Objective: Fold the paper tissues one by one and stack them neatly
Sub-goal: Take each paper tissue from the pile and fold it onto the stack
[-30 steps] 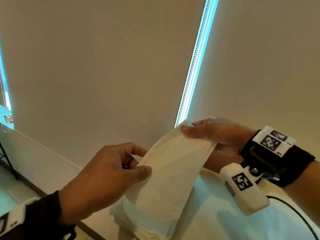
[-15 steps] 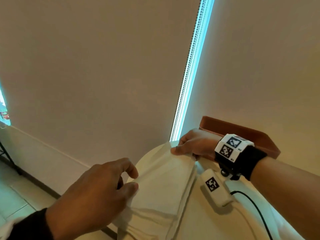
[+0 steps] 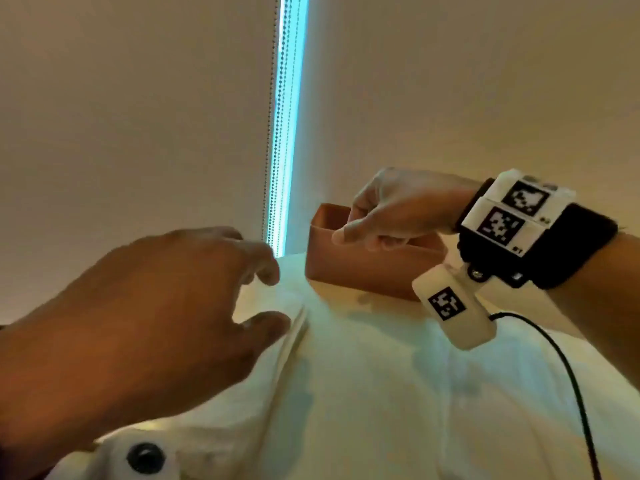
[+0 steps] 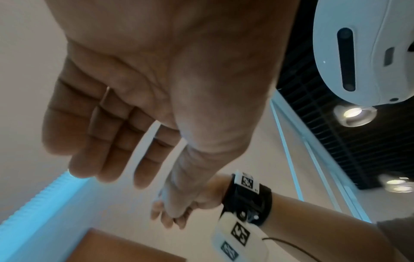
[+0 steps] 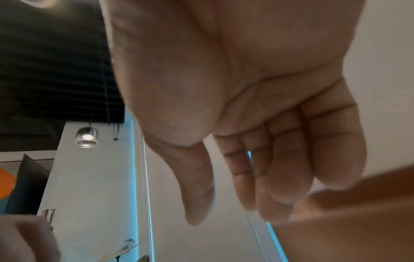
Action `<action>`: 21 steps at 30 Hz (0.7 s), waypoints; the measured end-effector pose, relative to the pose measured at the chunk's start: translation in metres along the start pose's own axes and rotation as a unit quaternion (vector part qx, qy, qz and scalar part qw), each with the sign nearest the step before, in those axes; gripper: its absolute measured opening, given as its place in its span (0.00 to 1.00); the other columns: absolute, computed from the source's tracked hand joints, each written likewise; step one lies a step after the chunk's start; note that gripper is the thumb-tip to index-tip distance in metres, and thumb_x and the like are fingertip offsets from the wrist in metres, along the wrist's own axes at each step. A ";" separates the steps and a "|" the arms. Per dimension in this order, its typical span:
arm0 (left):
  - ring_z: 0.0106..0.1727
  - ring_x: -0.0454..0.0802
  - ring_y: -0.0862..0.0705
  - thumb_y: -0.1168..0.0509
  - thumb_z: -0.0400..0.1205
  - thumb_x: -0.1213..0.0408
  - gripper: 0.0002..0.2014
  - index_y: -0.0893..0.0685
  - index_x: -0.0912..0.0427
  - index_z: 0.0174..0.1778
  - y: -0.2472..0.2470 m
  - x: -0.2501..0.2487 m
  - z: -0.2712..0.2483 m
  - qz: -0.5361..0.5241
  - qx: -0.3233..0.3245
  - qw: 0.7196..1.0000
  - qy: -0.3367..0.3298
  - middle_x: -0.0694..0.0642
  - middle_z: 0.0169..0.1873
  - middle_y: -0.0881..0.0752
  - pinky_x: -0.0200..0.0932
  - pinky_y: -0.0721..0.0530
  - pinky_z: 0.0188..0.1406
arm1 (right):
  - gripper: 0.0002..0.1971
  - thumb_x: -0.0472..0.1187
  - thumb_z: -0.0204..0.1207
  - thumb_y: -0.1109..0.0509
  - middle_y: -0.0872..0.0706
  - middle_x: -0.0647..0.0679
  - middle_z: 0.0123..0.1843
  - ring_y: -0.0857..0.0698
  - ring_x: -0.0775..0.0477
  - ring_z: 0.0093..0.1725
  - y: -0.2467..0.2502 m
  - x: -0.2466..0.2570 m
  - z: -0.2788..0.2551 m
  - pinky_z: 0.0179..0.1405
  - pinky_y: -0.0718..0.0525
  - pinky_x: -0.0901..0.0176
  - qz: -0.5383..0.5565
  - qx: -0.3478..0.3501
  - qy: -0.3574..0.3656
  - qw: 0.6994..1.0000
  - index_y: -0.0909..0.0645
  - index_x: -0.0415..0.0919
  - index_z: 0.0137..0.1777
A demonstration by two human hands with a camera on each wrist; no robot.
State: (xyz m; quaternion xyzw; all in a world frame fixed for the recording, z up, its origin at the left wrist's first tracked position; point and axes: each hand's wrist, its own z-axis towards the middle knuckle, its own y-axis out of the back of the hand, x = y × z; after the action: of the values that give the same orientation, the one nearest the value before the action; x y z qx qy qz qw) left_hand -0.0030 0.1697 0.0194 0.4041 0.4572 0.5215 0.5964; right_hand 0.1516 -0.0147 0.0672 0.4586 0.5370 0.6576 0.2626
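Note:
A cream stack of folded tissues [image 3: 256,403] lies on the white table [image 3: 415,393], at its left edge. My left hand [image 3: 273,297] hovers just above the stack's far end, fingers spread and relaxed, holding nothing. My right hand [image 3: 356,237] hangs over the open brown box [image 3: 363,271] behind the stack, fingers loosely curled downward and empty. The left wrist view shows a bare palm [image 4: 152,193] with nothing in it. The right wrist view shows the right hand [image 5: 233,212] empty above the box's rim [image 5: 347,221]. The inside of the box is hidden.
Beige roller blinds with a bright gap and bead chain [image 3: 277,133] stand right behind the table. A black cable [image 3: 571,375] trails from the right wrist camera across the table's right side. The table edge drops off at the left.
Both hands have let go of the folded tissue, which now lies on the stack. The right hand has moved back and right over the brown box. The left hand has opened.

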 end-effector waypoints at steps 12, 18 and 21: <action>0.71 0.41 0.26 0.31 0.72 0.34 0.40 0.36 0.37 0.79 -0.059 -0.162 0.045 0.004 0.269 0.873 -0.407 0.37 0.74 0.26 0.46 0.25 0.72 | 0.26 0.67 0.68 0.26 0.17 0.70 0.50 0.17 0.69 0.50 -0.005 -0.091 -0.196 0.46 0.18 0.73 -0.112 0.074 -0.110 0.985 0.18 0.61 0.65; 0.52 0.39 0.20 0.30 0.75 0.40 0.30 0.29 0.35 0.73 -0.070 -0.181 0.041 0.023 0.274 0.858 -0.434 0.39 0.55 0.18 0.39 0.18 0.55 | 0.34 0.72 0.63 0.25 0.19 0.61 0.51 0.19 0.66 0.36 -0.030 -0.089 -0.228 0.20 0.25 0.72 -0.142 0.164 -0.124 0.968 0.21 0.58 0.66; 0.39 0.37 0.21 0.32 0.79 0.47 0.21 0.27 0.38 0.67 -0.066 -0.181 0.042 0.006 0.302 0.854 -0.423 0.39 0.39 0.21 0.33 0.20 0.40 | 0.27 0.73 0.67 0.31 0.20 0.55 0.44 0.21 0.57 0.40 -0.044 -0.092 -0.230 0.27 0.30 0.65 -0.176 0.149 -0.105 0.967 0.22 0.53 0.56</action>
State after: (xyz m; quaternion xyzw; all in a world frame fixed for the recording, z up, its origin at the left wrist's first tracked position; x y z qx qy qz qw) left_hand 0.0475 -0.0188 -0.0111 0.7485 0.2934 0.1396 0.5781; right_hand -0.0179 -0.1862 -0.0051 0.4571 0.6705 0.4617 0.3584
